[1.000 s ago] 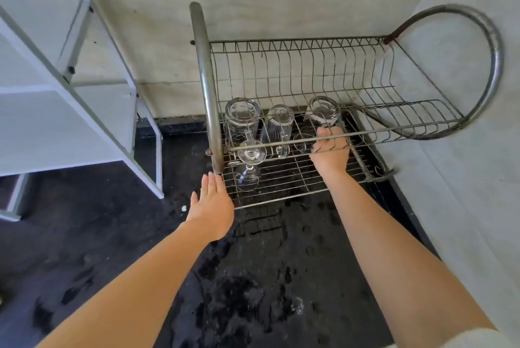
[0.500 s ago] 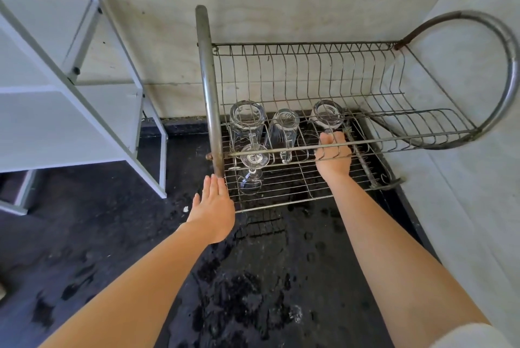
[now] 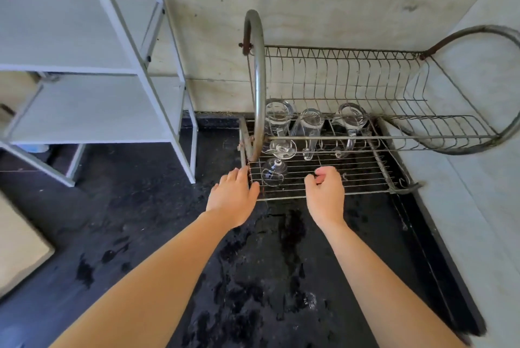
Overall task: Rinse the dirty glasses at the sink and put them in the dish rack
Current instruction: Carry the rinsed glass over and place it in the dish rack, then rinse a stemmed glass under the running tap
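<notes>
- My right grip [image 3: 326,193] is curled closed with nothing in it, over the front edge of the dish rack's lower grid.
- My left grip [image 3: 232,198] is open, with fairly straight fingers touching the front left corner of the dish rack [image 3: 259,80].
- Just beyond my left fingertips, a wine glass [image 3: 277,163] stands upside down on the grid, foot uppermost.
- Behind it, three taller glasses stand base up in a row on the same grid: the left glass [image 3: 277,120] beside the rack's hoop, the middle glass [image 3: 311,134], and the right glass [image 3: 351,125].
- The rack sits on a dark counter [image 3: 281,277] marked with wet patches, in a corner of pale walls.
- A white shelf unit [image 3: 92,106] stands to the left of the rack.
</notes>
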`<state>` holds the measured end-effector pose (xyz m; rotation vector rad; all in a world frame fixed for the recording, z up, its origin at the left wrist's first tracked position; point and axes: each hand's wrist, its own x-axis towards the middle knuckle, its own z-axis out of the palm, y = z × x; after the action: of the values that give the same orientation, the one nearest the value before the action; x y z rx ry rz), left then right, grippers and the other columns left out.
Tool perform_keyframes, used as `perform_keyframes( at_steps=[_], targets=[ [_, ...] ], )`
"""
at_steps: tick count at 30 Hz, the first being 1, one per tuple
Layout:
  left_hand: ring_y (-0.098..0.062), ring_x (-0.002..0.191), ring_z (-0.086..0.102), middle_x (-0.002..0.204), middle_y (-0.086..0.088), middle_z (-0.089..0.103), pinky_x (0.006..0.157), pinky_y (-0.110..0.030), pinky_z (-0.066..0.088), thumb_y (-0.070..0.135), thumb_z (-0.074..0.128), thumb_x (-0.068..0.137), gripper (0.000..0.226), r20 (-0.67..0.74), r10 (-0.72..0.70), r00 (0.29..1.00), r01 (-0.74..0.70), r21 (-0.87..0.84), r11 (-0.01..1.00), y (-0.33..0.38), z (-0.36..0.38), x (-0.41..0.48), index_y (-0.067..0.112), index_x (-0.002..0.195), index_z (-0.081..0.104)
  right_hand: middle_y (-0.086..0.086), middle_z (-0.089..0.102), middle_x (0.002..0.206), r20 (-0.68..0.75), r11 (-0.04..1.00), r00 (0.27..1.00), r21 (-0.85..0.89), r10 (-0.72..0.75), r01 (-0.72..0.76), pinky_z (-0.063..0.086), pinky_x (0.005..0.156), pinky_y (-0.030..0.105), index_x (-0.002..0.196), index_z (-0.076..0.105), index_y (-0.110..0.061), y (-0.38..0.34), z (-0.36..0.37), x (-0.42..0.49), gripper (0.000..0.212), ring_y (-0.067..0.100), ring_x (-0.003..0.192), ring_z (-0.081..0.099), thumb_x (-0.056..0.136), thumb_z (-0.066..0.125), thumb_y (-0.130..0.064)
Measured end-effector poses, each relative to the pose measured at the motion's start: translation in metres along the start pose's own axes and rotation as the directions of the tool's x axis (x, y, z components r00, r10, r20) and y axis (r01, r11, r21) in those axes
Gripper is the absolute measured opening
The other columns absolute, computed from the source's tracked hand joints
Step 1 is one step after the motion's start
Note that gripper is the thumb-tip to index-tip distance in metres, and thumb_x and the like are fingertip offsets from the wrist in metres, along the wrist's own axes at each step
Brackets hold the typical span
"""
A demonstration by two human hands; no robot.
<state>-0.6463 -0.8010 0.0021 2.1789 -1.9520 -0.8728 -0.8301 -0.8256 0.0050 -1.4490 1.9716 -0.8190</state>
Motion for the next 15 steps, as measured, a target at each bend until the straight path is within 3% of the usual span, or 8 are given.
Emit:
perform_keyframes(
  at_steps=[4,8,12,15],
  targets=[
    [-0.022,0.133,0.039,0.146,-0.001,0.042,0.101,-0.04,0.04,0.036,0.03,0.102,0.045,-0.167,-0.035,0.985,0.023,-0.073,0.997,-0.033,-0.014,-0.047,0.018,0.144,0.036,0.002,0.054,0.095,0.094,0.983,0.979,0.066,-0.178,0.173,0.036,0.063,0.013,0.104,0.056,-0.01,-0.026,0.032,-0.053,0.012,0.01,0.076,0.049,0.094,0.055,-0.015],
    [-0.023,0.128,0.044,0.145,0.0,0.044,0.1,-0.038,0.041,0.031,0.03,0.103,0.041,-0.224,-0.149,0.963,0.138,-0.063,0.988,-0.098,-0.026,-0.102,0.017,0.14,0.042,-0.001,0.052,0.096,0.288,0.947,0.902,0.071,-0.321,0.314,0.037,0.067,0.017,0.107,0.055,-0.011,-0.061,0.083,-0.112,0.014,0.006,0.068,0.05,0.094,0.054,-0.017],
    [-0.023,0.127,0.044,0.143,0.0,0.045,0.101,-0.04,0.04,0.031,0.03,0.102,0.04,-0.26,-0.347,0.901,0.328,-0.116,0.938,-0.178,-0.034,-0.172,0.018,0.137,0.044,-0.003,0.05,0.108,0.514,0.905,0.77,0.031,-0.379,0.425,0.04,0.073,0.023,0.114,0.052,-0.015,-0.098,0.14,-0.184,0.021,0.006,0.069,0.052,0.096,0.052,-0.025],
    [-0.025,0.126,0.043,0.138,-0.004,0.047,0.099,-0.042,0.041,0.031,0.03,0.102,0.039,-0.27,-0.474,0.838,0.45,-0.148,0.881,-0.242,-0.037,-0.236,0.017,0.135,0.046,-0.001,0.049,0.116,0.672,0.845,0.617,0.026,-0.41,0.534,0.047,0.079,0.032,0.118,0.05,-0.014,-0.125,0.179,-0.25,0.027,0.016,0.082,0.058,0.096,0.051,-0.03]
  ],
)
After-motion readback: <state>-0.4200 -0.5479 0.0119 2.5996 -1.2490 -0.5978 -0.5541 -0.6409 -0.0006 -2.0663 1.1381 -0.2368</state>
